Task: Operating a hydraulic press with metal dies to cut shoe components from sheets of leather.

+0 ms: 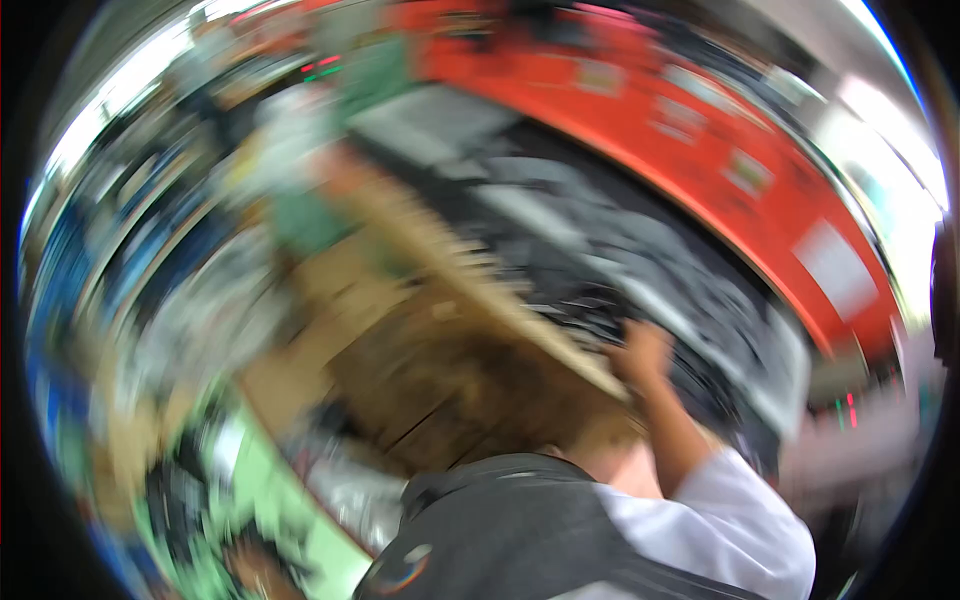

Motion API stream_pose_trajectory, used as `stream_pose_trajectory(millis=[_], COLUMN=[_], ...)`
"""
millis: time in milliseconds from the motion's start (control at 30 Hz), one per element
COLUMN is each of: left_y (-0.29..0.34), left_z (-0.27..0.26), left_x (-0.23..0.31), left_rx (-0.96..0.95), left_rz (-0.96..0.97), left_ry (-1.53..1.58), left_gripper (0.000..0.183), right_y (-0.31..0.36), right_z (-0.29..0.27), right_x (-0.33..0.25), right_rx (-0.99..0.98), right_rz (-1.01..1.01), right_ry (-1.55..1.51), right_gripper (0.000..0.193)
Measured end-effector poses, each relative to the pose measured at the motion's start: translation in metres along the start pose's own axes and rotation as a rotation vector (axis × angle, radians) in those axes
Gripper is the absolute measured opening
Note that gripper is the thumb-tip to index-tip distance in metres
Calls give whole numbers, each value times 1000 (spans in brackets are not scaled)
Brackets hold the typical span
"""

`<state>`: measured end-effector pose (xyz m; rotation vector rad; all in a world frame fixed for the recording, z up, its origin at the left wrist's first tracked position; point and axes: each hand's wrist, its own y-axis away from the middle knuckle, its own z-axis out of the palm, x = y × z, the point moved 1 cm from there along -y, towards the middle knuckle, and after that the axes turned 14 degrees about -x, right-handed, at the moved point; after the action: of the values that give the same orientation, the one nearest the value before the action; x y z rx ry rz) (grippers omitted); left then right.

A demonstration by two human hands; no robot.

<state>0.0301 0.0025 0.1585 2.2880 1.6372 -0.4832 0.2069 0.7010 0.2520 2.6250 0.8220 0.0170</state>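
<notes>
My right hand point(645, 352) reaches out to the edge of a long wooden-sided bench, at a cluster of thin black pieces point(590, 305). Its fingers are smeared, so whether it grips any of them does not show. At the lower left, my left hand point(255, 565) is low over a light green table point(335, 535), among dark pieces point(180, 505). Blur and those pieces hide its fingers. Grey and black cloth-like material point(640, 235) lies heaped along the bench beyond my right hand.
An orange-red panel point(690, 130) with pale sheets on it runs behind the bench. Brown boards point(440, 365) lie between bench and green table. Clear plastic bags point(225, 300) sit at the left, near blue-filled shelves point(150, 220). Another plastic bundle point(350, 490) is beside the green table.
</notes>
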Motion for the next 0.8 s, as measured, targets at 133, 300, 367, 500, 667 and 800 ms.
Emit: stream_pose_trajectory(millis=[133, 300, 367, 500, 667, 800], left_y=[-252, -337, -325, -299, -302, -309], left_z=[-62, -169, -187, -217, -336, -360], left_x=[198, 375, 396, 396, 490, 539], left_rx=[172, -52, -199, -457, -238, -257], left_rz=[442, 661, 602, 344, 890, 994], left_ry=[604, 1211, 1432, 1846, 1544, 1425], left_gripper=[29, 33, 35, 39, 20, 17], right_y=[-61, -24, 3, 53, 65, 53], right_z=[5, -31, -20, -5, 18, 19], right_x=[10, 136, 194, 272, 310, 308], right_rx=[94, 297, 496, 434, 299, 492], right_rz=[-185, 96, 228, 581, 505, 390], right_ry=[-196, -348, -287, -251, -453, -578], right_gripper=[71, 53, 47, 62, 57, 47])
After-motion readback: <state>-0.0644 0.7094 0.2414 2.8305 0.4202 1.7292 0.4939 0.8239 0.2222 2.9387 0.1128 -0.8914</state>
